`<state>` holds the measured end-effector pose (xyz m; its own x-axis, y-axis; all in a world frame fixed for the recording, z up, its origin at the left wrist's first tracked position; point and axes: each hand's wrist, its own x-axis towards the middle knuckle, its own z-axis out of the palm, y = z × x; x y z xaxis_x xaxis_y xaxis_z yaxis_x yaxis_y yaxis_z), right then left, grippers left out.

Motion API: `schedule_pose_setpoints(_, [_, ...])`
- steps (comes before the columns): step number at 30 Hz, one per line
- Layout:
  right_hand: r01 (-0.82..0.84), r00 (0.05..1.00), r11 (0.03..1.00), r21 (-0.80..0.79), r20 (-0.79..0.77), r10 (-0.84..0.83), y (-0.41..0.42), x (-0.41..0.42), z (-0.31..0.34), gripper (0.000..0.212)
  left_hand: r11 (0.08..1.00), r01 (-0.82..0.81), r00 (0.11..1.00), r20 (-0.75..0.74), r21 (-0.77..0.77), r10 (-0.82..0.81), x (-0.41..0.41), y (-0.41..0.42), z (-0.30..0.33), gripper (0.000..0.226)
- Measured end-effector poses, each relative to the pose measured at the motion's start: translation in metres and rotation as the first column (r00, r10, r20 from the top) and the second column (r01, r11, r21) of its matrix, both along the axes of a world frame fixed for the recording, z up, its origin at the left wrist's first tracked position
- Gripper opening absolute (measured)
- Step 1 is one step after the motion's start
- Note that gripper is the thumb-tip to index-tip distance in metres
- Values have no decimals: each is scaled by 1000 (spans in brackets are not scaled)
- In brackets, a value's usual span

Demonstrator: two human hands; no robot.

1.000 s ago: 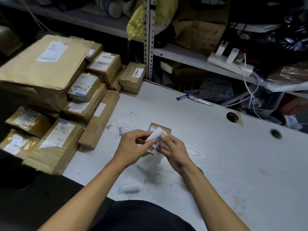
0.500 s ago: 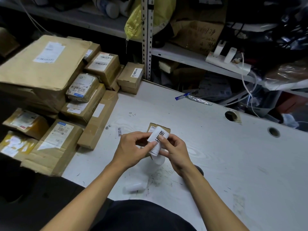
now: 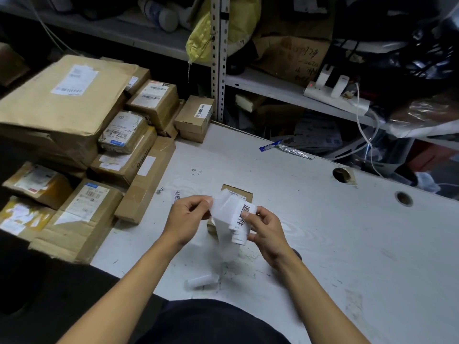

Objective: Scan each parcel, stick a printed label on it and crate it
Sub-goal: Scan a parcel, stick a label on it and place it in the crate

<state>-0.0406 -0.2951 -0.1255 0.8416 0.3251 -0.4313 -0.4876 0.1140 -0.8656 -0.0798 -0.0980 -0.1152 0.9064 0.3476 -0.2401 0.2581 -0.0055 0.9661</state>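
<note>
A small brown parcel (image 3: 237,191) lies on the white table (image 3: 347,232), mostly hidden behind my hands. Above it my right hand (image 3: 267,230) pinches a white printed label (image 3: 244,217) with black characters, still joined to its strip. My left hand (image 3: 187,216) pinches the white backing paper (image 3: 222,207) at its upper left corner and holds it away from the label. The backing strip hangs down to a curled end (image 3: 201,280) lying on the table near my body.
Stacked brown parcels (image 3: 74,135) crowd the table's left edge. A small box (image 3: 196,116) stands by the metal shelf post (image 3: 219,58). A loose label (image 3: 176,196) lies left of my hands. Two cable holes (image 3: 341,175) and a foil wrapper (image 3: 294,152) mark the far edge.
My hands have drawn apart, peeling the backing to the left away from the label. The label's printed face now shows more fully under my right thumb.
</note>
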Motion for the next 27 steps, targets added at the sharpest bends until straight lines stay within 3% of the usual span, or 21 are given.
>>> schedule_pose_setpoints(4, [-238, 956, 937, -255, 110, 273, -21, -11, -16, 28, 997, -71, 997, 6, 24, 71, 6, 21, 0, 17])
schedule_pose_setpoints(7, [-421, 822, 729, -540, 113, 558, -31, -24, -29, 37, 999, -6, 1000, 22, -37, 6, 10, 29, 4, 18])
schedule_pose_setpoints(10, [-514, 673, 530, -674, 66, 736, -32, -31, -28, 50, 990, 113, 993, 37, -89, -110, 12, 30, 8, 21])
schedule_pose_setpoints(11, [-483, 673, 547, -683, 110, 731, -30, -31, -24, 54, 984, 152, 988, 32, -95, -150, 13, 29, 8, 23])
schedule_pose_setpoints(14, [-250, 875, 841, -480, 259, 409, -13, -17, -7, 38, 962, 255, 967, 9, -100, -255, 16, 25, 11, 30])
schedule_pose_setpoints(16, [-188, 963, 955, -230, 148, 226, 3, 0, 3, 36, 934, 347, 938, 9, -86, -347, 17, 22, 11, 34])
schedule_pose_setpoints(19, [-232, 972, 972, -31, 17, 233, 23, 19, 12, 51, 907, 420, 908, 19, -43, -419, 20, 14, 12, 21])
schedule_pose_setpoints(22, [-239, 971, 971, -4, 9, 239, 32, 26, 11, 36, 903, 430, 903, -18, 25, -429, 21, 15, 9, 16])
schedule_pose_setpoints(25, [-163, 987, 985, -62, 3, 163, 34, 26, 4, 28, 908, 410, 902, -109, -82, -417, 20, 21, 2, 55])
schedule_pose_setpoints(27, [-110, 994, 984, -138, -6, 110, 34, 25, -3, 23, 933, 350, 917, -173, -85, -359, 19, 22, -4, 64])
